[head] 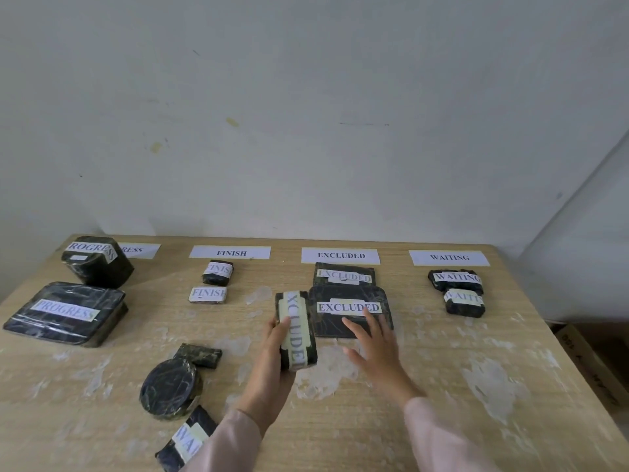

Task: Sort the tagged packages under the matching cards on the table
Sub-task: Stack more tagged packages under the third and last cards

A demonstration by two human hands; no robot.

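Head view: left grip [272, 349] clamps third EXCLUDED package [295, 330]; right grip [371, 338] spread, seemingly touching another [350, 310].

Four white paper cards [340, 255] are counted on the tabletop, along with eleven black plastic-wrapped packages [350, 311], nine showing white tags.
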